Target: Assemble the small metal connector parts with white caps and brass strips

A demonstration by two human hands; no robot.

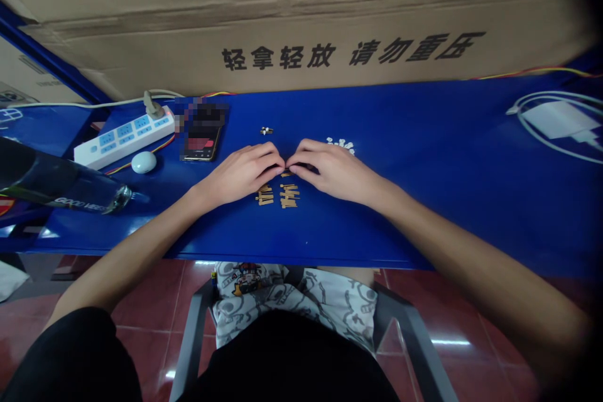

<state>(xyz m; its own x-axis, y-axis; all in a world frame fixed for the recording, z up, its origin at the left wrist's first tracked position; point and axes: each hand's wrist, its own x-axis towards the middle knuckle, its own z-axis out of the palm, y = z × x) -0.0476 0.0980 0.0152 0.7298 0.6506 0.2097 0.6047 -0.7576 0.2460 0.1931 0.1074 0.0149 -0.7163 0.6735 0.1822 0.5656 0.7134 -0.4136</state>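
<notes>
small brass-coloured metal pieces [289, 196] | lying flat | two loose clusters | blue tabletop [226, 232]

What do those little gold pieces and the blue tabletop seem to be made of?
The pieces look like brass or gold-plated metal, with a yellow metallic sheen, though they are too small to be sure. The tabletop looks like glossy painted board or plastic, with bright glare near its edge.
</notes>
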